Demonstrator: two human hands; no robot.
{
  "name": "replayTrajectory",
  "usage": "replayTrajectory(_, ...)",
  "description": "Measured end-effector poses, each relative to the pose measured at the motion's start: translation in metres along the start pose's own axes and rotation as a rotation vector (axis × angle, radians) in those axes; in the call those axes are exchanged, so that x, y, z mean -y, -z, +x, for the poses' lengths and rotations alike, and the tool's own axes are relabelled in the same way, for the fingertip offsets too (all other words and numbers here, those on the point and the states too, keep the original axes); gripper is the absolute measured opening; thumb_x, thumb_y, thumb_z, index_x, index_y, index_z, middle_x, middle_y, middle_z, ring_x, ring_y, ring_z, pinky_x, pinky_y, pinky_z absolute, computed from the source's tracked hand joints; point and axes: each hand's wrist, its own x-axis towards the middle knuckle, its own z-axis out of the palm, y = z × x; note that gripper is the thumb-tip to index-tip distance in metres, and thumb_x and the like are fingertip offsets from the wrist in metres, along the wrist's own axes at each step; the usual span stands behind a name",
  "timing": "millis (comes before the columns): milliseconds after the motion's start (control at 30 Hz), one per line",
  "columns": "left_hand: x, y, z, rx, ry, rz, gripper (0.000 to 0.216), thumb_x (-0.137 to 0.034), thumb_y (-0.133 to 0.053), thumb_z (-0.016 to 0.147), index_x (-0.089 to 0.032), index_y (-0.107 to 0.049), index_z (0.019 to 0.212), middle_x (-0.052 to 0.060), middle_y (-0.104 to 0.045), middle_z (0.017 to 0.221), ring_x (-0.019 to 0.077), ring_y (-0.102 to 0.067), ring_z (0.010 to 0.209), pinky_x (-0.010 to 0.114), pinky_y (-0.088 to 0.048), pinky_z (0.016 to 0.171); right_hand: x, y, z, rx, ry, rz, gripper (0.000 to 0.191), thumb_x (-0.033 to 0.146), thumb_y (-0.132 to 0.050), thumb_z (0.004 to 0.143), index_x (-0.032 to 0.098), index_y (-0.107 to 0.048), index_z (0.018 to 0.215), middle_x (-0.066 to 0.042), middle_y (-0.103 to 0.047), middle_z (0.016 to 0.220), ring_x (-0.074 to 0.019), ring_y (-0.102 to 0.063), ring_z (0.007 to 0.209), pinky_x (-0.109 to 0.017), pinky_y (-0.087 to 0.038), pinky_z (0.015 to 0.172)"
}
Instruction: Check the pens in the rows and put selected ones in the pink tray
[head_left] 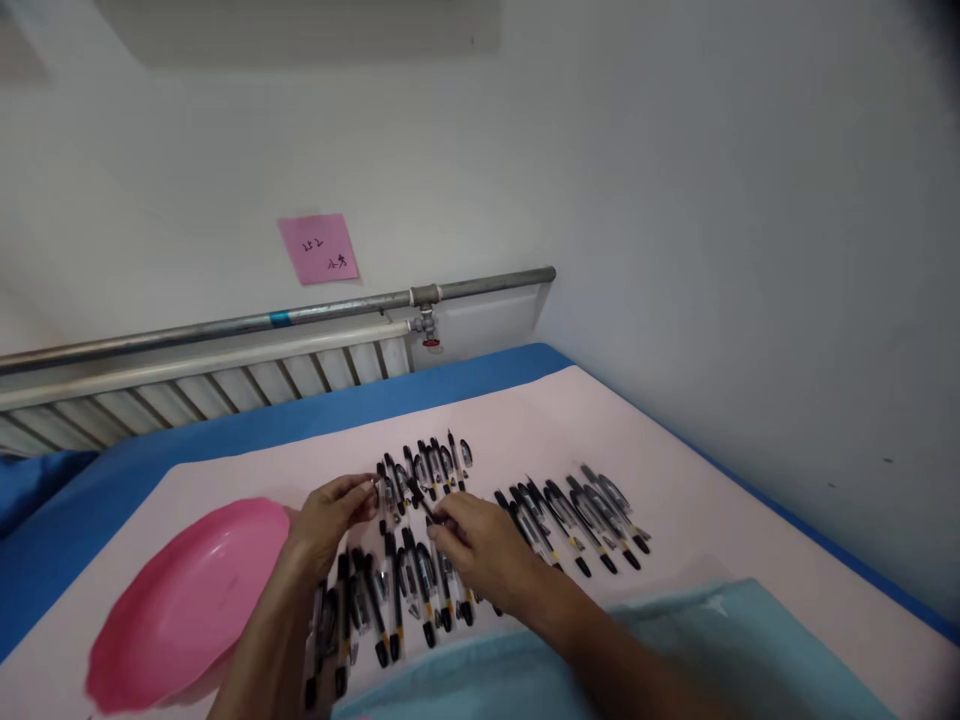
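Note:
Several black-and-clear pens with separate caps lie in rows on a pale pink sheet. My left hand (339,512) is closed in a pinch at the left end of the back row of pens (431,468); whatever lies between its fingertips is too small to make out. My right hand (491,552) reaches over the middle, thumb and fingers pinched on a slim dark pen (426,505) that points up and left. Below both hands spreads the front row of pens (379,605), partly covered by my right hand. Another group of pens (577,515) lies to the right.
A pink plastic basin (191,600) stands left of my left forearm. Light blue cloth (675,630) covers the near edge. The pale pink sheet (517,420) lies over a blue surface (480,368). Behind are a radiator (202,395), a metal pipe (337,308) and a pink note (319,248).

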Motion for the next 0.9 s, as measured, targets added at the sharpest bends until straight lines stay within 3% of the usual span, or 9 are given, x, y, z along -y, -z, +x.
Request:
replayTrajectory(100,-0.016,-0.004,-0.010,0.113,0.050,-0.690,0.016,-0.019,-0.065,0.068,-0.014,-0.065,0.083,0.004,-0.063,0.073,0.0109,-0.059,0.065,0.024,-0.050,0.065,0.006,0.002,-0.001,0.046,0.008,0.032,0.010,0.018,-0.050,0.079,0.018,-0.049,0.070,0.002,-0.050,0.067,-0.0096,-0.044,0.061,-0.020,-0.028,0.055)
replayTrajectory(167,-0.023,-0.006,-0.015,0.155,0.104,-0.909,0.014,-0.014,-0.068,0.065,-0.013,-0.066,0.080,0.004,-0.064,0.075,0.0107,-0.059,0.065,0.023,-0.050,0.064,0.009,0.003,-0.001,0.068,0.007,0.048,0.011,0.017,-0.050,0.078,0.018,-0.048,0.068,0.003,-0.049,0.065,-0.0094,-0.043,0.060,-0.020,-0.027,0.053)
replayTrajectory(433,-0.027,-0.014,-0.017,0.139,0.173,-0.966,0.011,-0.011,-0.066,0.068,-0.014,-0.068,0.079,0.005,-0.067,0.078,0.0126,-0.062,0.073,0.023,-0.050,0.066,0.013,0.007,-0.001,0.090,0.017,0.013,0.011,0.016,-0.048,0.077,0.019,-0.044,0.067,0.003,-0.049,0.066,-0.0094,-0.044,0.060,-0.020,-0.027,0.054)
replayTrajectory(900,-0.022,-0.025,-0.019,0.191,0.150,-0.924,0.019,-0.016,-0.074,0.061,-0.013,-0.068,0.080,0.006,-0.068,0.081,0.0131,-0.061,0.072,0.023,-0.051,0.065,0.008,0.003,-0.002,0.033,-0.024,0.030,0.010,0.018,-0.048,0.079,0.019,-0.046,0.069,0.004,-0.049,0.065,-0.0086,-0.044,0.059,-0.019,-0.027,0.054)
